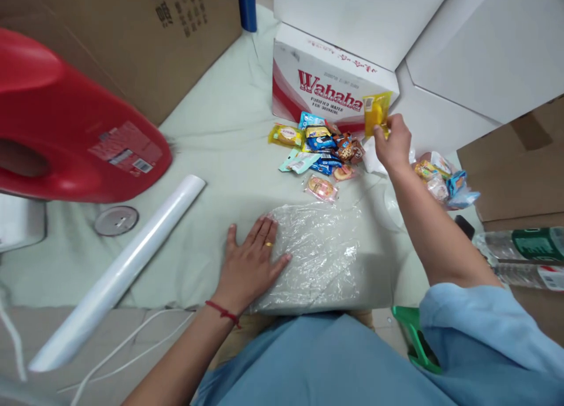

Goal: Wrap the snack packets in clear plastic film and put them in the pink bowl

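A yellow snack packet (376, 113) is pinched in the closed right hand (393, 143) above the snack pile (324, 150); the left hand (251, 265) is laid flat, fingers spread, on the clear plastic sheet (328, 256).

Red jug (66, 124); white roll (118, 271); Wahaha box (326, 86).

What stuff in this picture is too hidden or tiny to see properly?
- Head view: the yellow packet in the right hand has print too small to read.
- The plastic sheet under the left hand has its near edge hidden by the blue clothing.
- The red jug is cut off by the left edge.
- The green tool is partly behind the sleeve.
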The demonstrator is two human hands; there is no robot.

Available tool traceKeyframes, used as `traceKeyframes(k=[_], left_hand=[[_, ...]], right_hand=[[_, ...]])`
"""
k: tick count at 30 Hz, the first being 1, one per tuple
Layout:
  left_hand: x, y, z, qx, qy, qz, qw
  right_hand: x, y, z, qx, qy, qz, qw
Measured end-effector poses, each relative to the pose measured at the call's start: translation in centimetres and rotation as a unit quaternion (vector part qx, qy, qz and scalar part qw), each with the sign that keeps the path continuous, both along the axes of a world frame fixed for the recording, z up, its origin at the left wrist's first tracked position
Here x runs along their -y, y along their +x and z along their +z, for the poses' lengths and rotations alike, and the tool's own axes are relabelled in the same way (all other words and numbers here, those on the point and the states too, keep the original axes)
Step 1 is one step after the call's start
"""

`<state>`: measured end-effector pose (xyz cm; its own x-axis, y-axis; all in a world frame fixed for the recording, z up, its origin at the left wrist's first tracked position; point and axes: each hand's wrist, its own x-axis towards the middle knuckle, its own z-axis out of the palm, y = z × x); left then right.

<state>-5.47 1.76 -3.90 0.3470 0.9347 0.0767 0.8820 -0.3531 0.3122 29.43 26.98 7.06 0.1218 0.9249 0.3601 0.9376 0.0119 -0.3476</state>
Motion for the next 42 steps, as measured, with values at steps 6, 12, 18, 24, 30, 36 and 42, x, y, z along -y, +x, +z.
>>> traceKeyframes(k=[6, 12, 18, 24, 30, 36, 42], left_hand=[[0.0, 0.1, 0.0, 0.001, 0.006, 0.000, 1.000], [0.0, 0.1, 0.0, -0.002, 0.000, 0.000, 1.000], [0.0, 0.2, -0.1, -0.018, -0.003, 0.008, 1.000], [0.1, 0.5, -0.1, -0.028, -0.008, 0.026, 0.999], [0.0, 0.3, -0.1, -0.023, -0.021, 0.053, 0.998], [0.0, 0.3, -0.1, -0.021, -0.017, 0.049, 0.998], [-0.1, -0.3, -0.4, 0.018, -0.027, 0.059, 0.998]], right_hand=[[11.4, -2.5, 1.0, -0.166, -0.261, 0.366, 0.878], [18.1, -6.8, -2.6, -0.043, -0.268, 0.453, 0.849], [20.3, -8.8, -4.9, 0.094, -0.205, 0.371, 0.901], [21.4, -6.6, -5.6, 0.090, -0.211, 0.324, 0.918], [22.8, -3.5, -5.3, 0.069, -0.177, 0.262, 0.946], [24.3, -6.5, -4.2, -0.047, -0.126, 0.302, 0.944], [24.7, -10.2, -6.6, -0.003, -0.179, 0.322, 0.930]])
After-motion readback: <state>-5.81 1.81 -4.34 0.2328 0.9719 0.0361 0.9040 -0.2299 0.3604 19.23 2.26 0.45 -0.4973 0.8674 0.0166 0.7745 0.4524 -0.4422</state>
